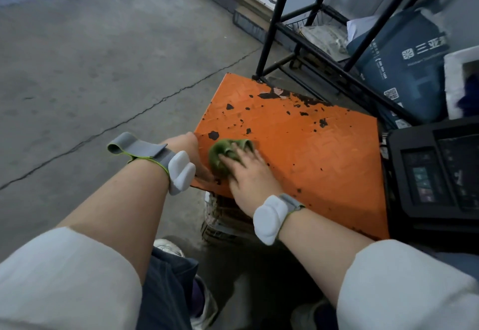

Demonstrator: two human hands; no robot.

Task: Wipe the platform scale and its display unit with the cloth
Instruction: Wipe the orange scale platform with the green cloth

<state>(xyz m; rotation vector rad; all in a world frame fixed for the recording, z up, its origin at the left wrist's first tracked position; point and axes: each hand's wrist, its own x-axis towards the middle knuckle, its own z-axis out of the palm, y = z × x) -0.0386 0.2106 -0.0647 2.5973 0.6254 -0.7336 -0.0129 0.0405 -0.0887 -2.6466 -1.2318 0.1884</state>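
One scale (305, 148), one cloth (228, 156), two hands.
Cloth is pressed flat by the spread right hand (248, 171); the scale's near-left edge is gripped by the left hand (185, 145).

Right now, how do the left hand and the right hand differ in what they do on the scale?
The right hand lies on top of the orange platform, fingers spread over the green cloth and pressing it down; the left hand holds no cloth and grips the platform's left edge. The right hand shows whole; the left hand's fingers are hidden by the edge. Both wrists wear a white pod on a grey strap.
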